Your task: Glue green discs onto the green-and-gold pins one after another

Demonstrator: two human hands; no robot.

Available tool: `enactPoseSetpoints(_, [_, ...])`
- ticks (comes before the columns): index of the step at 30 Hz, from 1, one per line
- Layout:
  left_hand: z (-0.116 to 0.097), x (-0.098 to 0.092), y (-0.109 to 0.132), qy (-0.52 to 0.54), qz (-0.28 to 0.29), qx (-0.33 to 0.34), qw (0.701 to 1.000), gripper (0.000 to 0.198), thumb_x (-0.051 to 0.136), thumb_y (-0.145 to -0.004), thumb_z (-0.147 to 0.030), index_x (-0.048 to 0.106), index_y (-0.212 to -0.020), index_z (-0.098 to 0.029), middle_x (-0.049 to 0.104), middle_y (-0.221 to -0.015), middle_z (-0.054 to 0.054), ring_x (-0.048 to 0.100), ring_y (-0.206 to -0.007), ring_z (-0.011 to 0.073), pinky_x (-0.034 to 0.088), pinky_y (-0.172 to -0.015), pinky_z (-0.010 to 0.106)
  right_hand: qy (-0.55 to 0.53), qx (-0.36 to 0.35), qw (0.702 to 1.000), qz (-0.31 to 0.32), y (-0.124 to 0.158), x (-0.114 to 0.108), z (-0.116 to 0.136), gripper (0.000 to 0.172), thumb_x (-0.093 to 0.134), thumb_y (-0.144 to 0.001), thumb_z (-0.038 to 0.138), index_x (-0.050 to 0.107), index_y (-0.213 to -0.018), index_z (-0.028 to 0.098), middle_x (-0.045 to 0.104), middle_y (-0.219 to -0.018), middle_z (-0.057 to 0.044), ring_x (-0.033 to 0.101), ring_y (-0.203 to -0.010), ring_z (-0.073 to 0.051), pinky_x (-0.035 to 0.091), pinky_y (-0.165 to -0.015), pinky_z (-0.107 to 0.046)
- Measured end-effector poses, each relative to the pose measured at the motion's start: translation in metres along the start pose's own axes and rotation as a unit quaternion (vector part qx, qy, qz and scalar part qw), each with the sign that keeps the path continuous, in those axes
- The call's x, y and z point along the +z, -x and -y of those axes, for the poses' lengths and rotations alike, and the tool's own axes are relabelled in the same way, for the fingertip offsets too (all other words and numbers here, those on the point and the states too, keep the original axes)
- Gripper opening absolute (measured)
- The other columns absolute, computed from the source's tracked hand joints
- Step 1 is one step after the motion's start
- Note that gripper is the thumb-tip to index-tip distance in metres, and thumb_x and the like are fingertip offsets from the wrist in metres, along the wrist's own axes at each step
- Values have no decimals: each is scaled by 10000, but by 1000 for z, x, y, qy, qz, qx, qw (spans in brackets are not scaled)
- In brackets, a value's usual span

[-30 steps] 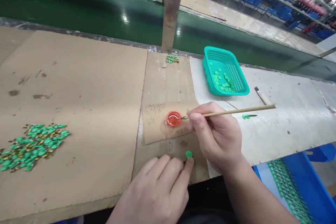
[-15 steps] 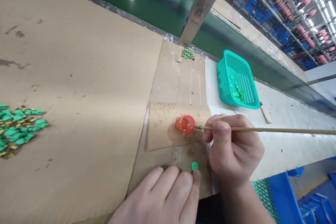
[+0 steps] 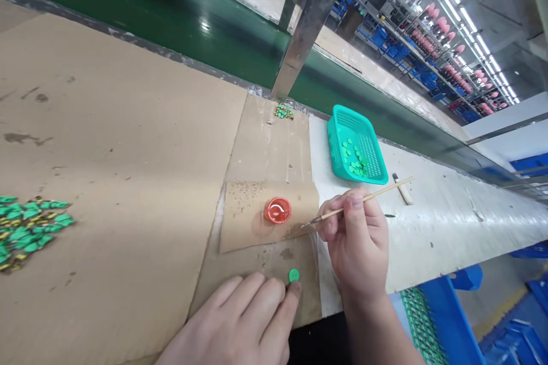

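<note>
A thin paintbrush (image 3: 332, 214) is pinched between the thumb and fingers of my right hand (image 3: 357, 239). Its tip, with a little clear liquid on it, points left, just above the cardboard piece (image 3: 235, 228). Beside the tip, on that cardboard, stands a small red-orange cup (image 3: 278, 210) of liquid. My left hand (image 3: 244, 313) rests on the table with curled fingers, one fingertip pressing the near edge of a green button (image 3: 293, 274). The left thumb is hidden. Brush and button are apart.
A turquoise basket (image 3: 336, 162) with several green buttons stands at the back right, a knife-like tool (image 3: 403, 190) beside it. Green-and-yellow pieces lie far left (image 3: 32, 228), with a smaller pile (image 3: 283, 111) near the metal post (image 3: 299, 40). A green conveyor (image 3: 188, 17) runs behind.
The brush tip has moved from the cup's rim down toward the button, and the handle now slants up to the right. The left fingertip stays at the button. The whole view has shifted.
</note>
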State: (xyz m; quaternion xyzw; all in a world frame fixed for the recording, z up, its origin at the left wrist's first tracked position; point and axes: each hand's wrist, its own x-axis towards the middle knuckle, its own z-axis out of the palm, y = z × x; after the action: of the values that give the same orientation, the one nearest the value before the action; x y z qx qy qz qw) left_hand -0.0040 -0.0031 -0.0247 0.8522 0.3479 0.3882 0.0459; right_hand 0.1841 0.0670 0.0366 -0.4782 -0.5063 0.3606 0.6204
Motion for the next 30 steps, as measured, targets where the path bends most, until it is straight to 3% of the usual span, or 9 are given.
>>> enactPoseSetpoints(10, [2, -13, -8, -16, 46, 25, 999, 334, 514, -1085, -80, 789, -1259, -153, 706, -944, 32, 653, -841, 213, 526, -773, 408, 9, -4, 1000, 10, 8, -7, 3, 318, 681, -1216, 451, 745, -978, 249, 696, -721, 39, 648, -617, -125, 567, -601, -235])
enactPoseSetpoints(14, [0, -17, -9, -31, 70, 24, 997, 345, 533, -1083, -95, 779, -1320, -147, 695, -930, 28, 663, -834, 214, 530, -751, 408, 98, -62, 993, 27, 6, -2, 7, 263, 660, -1224, 359, 761, -1002, 263, 736, -784, 28, 697, -674, -141, 588, -637, -271])
enactPoseSetpoints(19, [-3, -18, -8, -31, 67, 15, 997, 334, 537, -1094, -96, 776, -1324, -132, 671, -893, 14, 638, -802, 215, 507, -737, 419, 223, -132, 962, 87, 3, 5, 4, 227, 745, -1177, 286, 751, -950, 272, 745, -820, 35, 694, -706, -143, 547, -666, -304])
enactPoseSetpoints(23, [-4, -16, -7, -27, 68, 9, 997, 324, 545, -1084, -84, 784, -1295, -136, 676, -895, 13, 627, -797, 208, 501, -730, 416, 255, -141, 951, 107, 3, 6, -1, 235, 742, -1184, 277, 737, -949, 277, 746, -824, 40, 700, -721, -135, 541, -659, -290])
enactPoseSetpoints(30, [-4, -11, -6, -27, 60, 11, 998, 303, 547, -1089, -88, 791, -1261, -143, 657, -844, -6, 639, -762, 200, 490, -684, 426, 276, -121, 949, 90, 4, 6, -5, 269, 748, -1186, 348, 725, -928, 275, 744, -795, 24, 732, -697, -164, 558, -634, -323])
